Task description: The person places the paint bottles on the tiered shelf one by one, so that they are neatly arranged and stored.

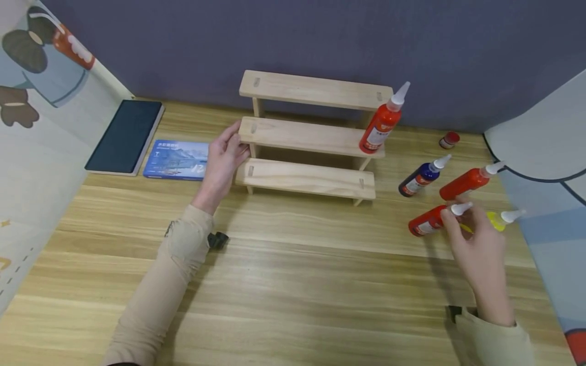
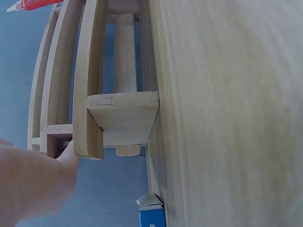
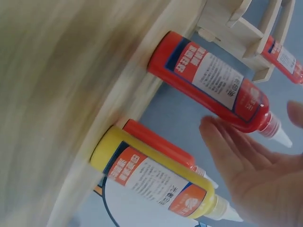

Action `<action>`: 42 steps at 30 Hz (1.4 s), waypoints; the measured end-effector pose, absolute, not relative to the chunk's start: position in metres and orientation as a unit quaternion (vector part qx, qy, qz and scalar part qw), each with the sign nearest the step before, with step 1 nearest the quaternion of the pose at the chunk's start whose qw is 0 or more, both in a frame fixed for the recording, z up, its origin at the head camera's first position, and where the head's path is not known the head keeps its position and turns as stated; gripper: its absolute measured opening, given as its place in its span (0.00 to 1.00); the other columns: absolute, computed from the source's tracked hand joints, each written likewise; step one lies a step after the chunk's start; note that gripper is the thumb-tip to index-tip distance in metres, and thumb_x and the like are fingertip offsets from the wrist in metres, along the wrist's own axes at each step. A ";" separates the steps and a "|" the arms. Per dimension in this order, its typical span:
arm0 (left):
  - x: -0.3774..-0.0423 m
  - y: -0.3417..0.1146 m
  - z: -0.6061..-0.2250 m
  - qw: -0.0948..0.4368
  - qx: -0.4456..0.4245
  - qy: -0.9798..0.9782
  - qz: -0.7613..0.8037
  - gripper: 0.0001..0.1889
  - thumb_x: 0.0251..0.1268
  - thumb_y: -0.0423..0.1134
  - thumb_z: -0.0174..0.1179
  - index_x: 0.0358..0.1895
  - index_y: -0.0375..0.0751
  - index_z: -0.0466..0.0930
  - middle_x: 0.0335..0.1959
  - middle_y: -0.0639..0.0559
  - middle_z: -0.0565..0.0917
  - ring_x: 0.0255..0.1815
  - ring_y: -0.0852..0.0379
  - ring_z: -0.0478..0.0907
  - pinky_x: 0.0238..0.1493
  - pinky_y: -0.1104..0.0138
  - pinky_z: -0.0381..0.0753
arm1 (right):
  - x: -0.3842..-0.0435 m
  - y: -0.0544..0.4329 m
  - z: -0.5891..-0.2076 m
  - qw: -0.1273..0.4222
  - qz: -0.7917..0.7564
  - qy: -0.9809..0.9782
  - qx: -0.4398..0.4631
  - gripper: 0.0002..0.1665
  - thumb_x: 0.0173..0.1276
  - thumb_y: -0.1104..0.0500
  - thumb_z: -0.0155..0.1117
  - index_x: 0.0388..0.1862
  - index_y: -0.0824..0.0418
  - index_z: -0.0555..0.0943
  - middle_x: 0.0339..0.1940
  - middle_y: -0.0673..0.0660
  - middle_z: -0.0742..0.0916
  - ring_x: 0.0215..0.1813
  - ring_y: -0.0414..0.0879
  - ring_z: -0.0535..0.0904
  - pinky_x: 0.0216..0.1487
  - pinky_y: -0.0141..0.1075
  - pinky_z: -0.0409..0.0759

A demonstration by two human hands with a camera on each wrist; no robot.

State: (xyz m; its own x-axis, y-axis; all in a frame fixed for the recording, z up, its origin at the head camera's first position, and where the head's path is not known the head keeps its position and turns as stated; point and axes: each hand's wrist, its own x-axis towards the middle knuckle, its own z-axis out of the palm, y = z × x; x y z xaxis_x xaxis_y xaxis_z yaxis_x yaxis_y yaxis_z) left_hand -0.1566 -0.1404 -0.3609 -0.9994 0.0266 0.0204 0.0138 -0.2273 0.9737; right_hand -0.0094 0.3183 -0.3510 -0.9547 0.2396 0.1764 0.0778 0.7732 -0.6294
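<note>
A three-tier wooden display rack stands on the table against the dark panel. My left hand grips the left end of its middle tier; the left wrist view shows the thumb side of that hand there. A red squeeze bottle with a white nozzle stands at the right of the middle tier. At the right, my right hand is at another red squeeze bottle. In the right wrist view its fingers extend beside that bottle's upper part, and the thumb stands apart from it.
Near the right hand stand a blue bottle, a further red bottle and a yellow bottle. A small red-lidded jar sits behind them. To the left lie a blue box and a dark tablet-like slab.
</note>
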 end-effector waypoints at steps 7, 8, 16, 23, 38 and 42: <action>-0.156 -0.141 -0.360 0.001 0.017 0.625 0.781 0.26 0.92 0.34 0.38 0.85 0.33 0.55 0.83 0.32 0.62 0.81 0.39 0.64 0.78 0.62 0.71 | -0.007 0.322 -0.358 0.105 0.295 -0.948 -0.064 0.29 0.79 0.53 0.70 0.66 0.73 0.76 0.62 0.77 0.84 0.56 0.78 0.82 0.40 0.04 0.64; -0.156 -0.141 -0.360 0.002 0.016 0.625 0.781 0.26 0.92 0.34 0.38 0.85 0.33 0.55 0.83 0.32 0.62 0.81 0.39 0.64 0.78 0.62 0.71 | -0.007 0.322 -0.359 0.105 0.294 -0.948 -0.064 0.28 0.79 0.54 0.71 0.65 0.73 0.76 0.61 0.77 0.84 0.56 0.78 0.83 0.40 0.04 0.64; -0.157 -0.141 -0.361 0.003 0.011 0.627 0.779 0.26 0.92 0.34 0.38 0.85 0.34 0.55 0.83 0.33 0.62 0.81 0.39 0.64 0.78 0.62 0.72 | -0.005 0.323 -0.361 0.096 0.269 -0.956 -0.070 0.30 0.79 0.54 0.72 0.65 0.76 0.76 0.58 0.79 0.85 0.54 0.76 0.84 0.49 0.59 0.88; -0.157 -0.141 -0.360 0.006 0.004 0.629 0.777 0.26 0.92 0.34 0.38 0.85 0.35 0.56 0.83 0.34 0.62 0.81 0.40 0.64 0.78 0.63 0.71 | -0.005 0.323 -0.364 0.099 0.264 -0.957 -0.070 0.30 0.79 0.53 0.72 0.65 0.76 0.77 0.58 0.79 0.85 0.54 0.76 0.85 0.49 0.66 0.83; -0.158 -0.139 -0.361 0.003 0.003 0.629 0.778 0.26 0.92 0.34 0.38 0.85 0.34 0.55 0.83 0.32 0.62 0.81 0.38 0.65 0.78 0.61 0.71 | -0.005 0.325 -0.365 0.120 0.265 -0.955 -0.059 0.28 0.76 0.57 0.74 0.63 0.77 0.78 0.56 0.78 0.86 0.53 0.76 0.86 0.38 0.22 0.86; -0.157 -0.139 -0.360 0.003 -0.001 0.629 0.778 0.26 0.92 0.34 0.38 0.85 0.34 0.55 0.83 0.32 0.62 0.81 0.38 0.64 0.78 0.61 0.71 | -0.005 0.324 -0.365 0.118 0.261 -0.957 -0.054 0.27 0.76 0.58 0.74 0.63 0.77 0.78 0.57 0.78 0.86 0.53 0.76 0.85 0.45 0.49 0.92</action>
